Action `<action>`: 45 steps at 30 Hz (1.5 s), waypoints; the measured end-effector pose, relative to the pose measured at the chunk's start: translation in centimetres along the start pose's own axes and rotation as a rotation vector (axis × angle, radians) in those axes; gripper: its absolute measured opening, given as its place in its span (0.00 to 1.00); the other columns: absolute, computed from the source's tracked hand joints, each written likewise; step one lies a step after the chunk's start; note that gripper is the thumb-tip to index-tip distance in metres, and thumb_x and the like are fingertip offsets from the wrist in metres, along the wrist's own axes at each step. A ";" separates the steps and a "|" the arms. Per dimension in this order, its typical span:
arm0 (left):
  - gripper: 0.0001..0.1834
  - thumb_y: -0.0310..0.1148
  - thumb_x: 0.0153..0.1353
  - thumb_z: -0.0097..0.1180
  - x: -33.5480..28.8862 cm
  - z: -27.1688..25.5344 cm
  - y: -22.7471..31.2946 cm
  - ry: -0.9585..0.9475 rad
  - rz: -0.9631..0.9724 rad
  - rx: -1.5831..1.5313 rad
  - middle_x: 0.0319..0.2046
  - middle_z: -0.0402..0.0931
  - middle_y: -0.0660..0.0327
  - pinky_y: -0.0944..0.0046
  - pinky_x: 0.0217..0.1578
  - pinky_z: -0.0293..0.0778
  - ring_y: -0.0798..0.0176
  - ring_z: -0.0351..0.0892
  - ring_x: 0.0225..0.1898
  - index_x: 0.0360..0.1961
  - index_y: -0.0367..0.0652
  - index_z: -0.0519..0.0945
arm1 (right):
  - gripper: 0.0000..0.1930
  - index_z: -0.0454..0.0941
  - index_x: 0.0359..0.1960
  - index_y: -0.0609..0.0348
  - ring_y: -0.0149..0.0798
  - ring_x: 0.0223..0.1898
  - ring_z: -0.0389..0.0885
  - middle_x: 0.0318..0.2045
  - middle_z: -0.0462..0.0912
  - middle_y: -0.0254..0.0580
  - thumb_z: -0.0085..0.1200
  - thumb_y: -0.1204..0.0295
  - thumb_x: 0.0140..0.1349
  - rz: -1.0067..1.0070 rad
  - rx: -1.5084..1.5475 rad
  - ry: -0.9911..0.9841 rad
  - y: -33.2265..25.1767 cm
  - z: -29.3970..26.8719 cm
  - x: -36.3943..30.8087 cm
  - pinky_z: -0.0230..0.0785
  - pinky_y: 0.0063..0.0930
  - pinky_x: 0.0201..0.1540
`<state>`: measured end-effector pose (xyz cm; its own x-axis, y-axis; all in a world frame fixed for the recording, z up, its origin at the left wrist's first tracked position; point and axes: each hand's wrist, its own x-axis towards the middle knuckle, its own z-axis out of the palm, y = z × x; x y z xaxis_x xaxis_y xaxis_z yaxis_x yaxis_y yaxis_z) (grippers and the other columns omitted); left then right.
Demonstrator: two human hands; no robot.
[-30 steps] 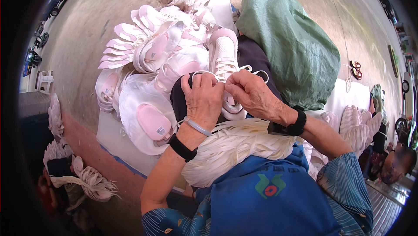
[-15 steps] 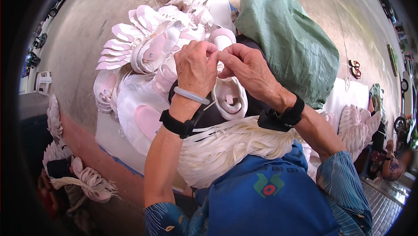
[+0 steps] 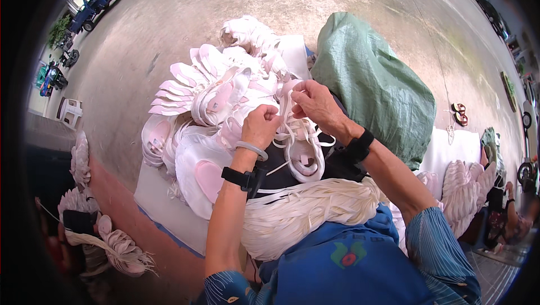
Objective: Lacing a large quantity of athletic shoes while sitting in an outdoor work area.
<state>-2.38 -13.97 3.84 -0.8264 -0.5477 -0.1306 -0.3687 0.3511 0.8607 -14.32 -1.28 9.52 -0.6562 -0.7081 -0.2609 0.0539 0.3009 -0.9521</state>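
Note:
On the dark cloth over my lap lies a white shoe upper [image 3: 304,156], its heel opening towards me and white laces threaded across its front. My right hand [image 3: 318,107] is above the toe end, thumb and forefinger pinched on a white shoelace [image 3: 286,100]. To its left, my left hand [image 3: 260,129] is closed, thumb against forefinger, beside the lacing; what its fingertips hold is too small to make out. A thick bundle of cream-white laces [image 3: 309,212] lies across my lap, nearer to me than the upper.
White and pink shoe uppers [image 3: 216,100] are heaped on a white sheet [image 3: 163,215] at the left. A green woven sack [image 3: 377,94] bulges at the right. More stacked uppers [image 3: 461,195] lie farther right, near another person. Sandals [image 3: 459,114] rest on the concrete floor.
My hands have moved apart, the right one rising off to the right. The upper's laces now show, with loose loops at its sides. The view has tilted up.

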 end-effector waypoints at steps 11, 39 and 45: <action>0.15 0.42 0.53 0.59 -4.4 -1.4 1.4 -0.071 0.092 0.293 0.30 0.82 0.54 0.57 0.42 0.72 0.53 0.81 0.35 0.32 0.41 0.84 | 0.12 0.78 0.34 0.66 0.47 0.29 0.80 0.25 0.80 0.52 0.52 0.68 0.57 -0.380 -0.510 0.014 3.3 -0.4 -2.9 0.72 0.37 0.35; 0.10 0.37 0.60 0.51 -2.4 0.7 -0.6 0.019 0.076 0.498 0.30 0.81 0.54 0.40 0.47 0.59 0.46 0.79 0.39 0.33 0.44 0.79 | 0.11 0.81 0.26 0.63 0.55 0.28 0.79 0.25 0.79 0.55 0.53 0.67 0.56 -0.483 -0.571 0.030 4.3 0.7 -2.5 0.71 0.43 0.35; 0.08 0.37 0.58 0.54 -2.5 0.2 -1.4 0.090 0.116 0.358 0.30 0.82 0.53 0.47 0.46 0.62 0.47 0.79 0.38 0.31 0.44 0.80 | 0.11 0.81 0.25 0.63 0.53 0.27 0.79 0.24 0.79 0.52 0.53 0.68 0.57 -0.478 -0.526 -0.124 2.7 3.6 0.0 0.71 0.42 0.32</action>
<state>0.16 -12.97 2.88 -0.8367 -0.5474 0.0150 -0.4133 0.6492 0.6385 -11.51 -2.78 6.41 -0.4255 -0.8971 0.1191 -0.6076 0.1857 -0.7722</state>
